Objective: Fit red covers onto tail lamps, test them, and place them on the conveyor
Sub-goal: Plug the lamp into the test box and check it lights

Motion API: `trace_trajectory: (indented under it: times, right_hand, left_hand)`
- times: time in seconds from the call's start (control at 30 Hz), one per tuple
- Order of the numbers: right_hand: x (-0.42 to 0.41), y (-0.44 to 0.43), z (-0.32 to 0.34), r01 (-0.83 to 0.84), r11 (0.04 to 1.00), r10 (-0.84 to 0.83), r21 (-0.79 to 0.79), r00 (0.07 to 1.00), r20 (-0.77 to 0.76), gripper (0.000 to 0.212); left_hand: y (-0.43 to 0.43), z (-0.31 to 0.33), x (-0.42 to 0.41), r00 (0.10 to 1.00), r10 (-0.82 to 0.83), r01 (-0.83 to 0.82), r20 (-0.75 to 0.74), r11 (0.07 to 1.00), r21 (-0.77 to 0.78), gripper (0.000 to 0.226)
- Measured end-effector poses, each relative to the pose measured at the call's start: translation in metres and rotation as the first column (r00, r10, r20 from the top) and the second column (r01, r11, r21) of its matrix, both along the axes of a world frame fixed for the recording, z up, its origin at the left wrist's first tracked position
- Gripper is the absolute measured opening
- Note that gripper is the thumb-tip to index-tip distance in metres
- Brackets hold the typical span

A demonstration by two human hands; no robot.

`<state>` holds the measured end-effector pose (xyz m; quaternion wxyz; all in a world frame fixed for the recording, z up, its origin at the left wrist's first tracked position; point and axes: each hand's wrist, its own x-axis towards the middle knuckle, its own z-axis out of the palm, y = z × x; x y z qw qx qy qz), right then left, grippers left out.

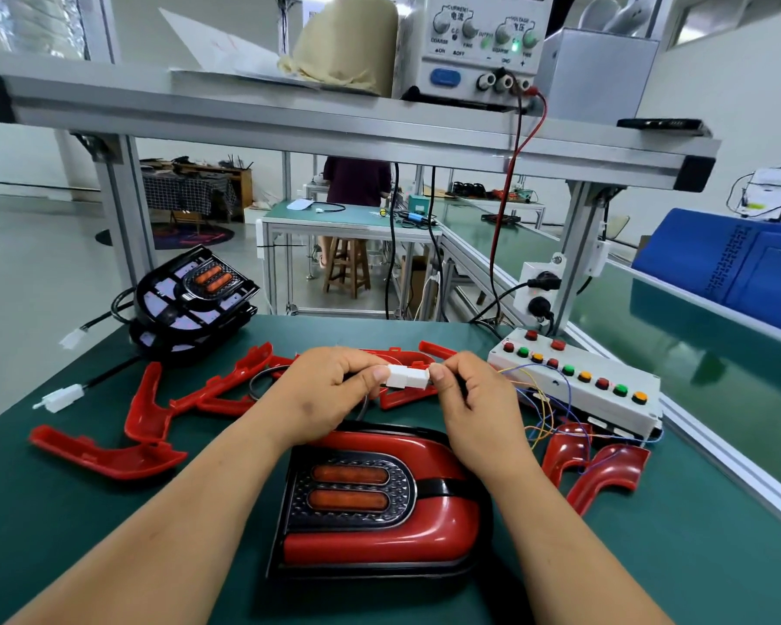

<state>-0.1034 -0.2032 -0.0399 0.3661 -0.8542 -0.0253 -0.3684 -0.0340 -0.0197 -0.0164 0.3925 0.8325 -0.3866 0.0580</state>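
We are working at a green bench (64,534). A lamp (366,502) with its red cover on is lying face up at the near middle. Loose covers (104,453) are lying scattered to its left and beyond it. A pair of covers (605,475) is resting to its right, just in front of a button box (578,381). Bare lamps (190,295) are sitting stacked at the far left corner, and a white plug (59,396) is lying by the left edge.

red-covered tail lamp (379,502) flat on green mat, loose red covers (109,453) around, seemingly unfitted
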Motion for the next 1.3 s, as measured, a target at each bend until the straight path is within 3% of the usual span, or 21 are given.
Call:
trace_trajectory:
  times: [0.53,0.7,1.3]
  right_hand:
    - [0.000,0.007,-0.001,0.026,1.000,-0.026,-0.006,0.999,0.022,0.026]
    - [0.001,0.009,-0.001,0.022,1.000,-0.022,0.014,1.000,-0.009,0.027]
    - [0.002,0.013,-0.001,0.018,1.000,-0.016,0.016,0.993,-0.121,0.032]
  left_hand:
    - [-0.005,0.001,-0.002,0.999,-0.052,0.052,0.010,0.998,-0.021,0.020]
    - [-0.008,0.002,-0.004,0.998,-0.059,0.059,0.006,0.998,-0.006,0.032]
    - [-0.007,-0.003,-0.008,0.999,-0.011,0.010,0.036,1.000,0.003,0.017]
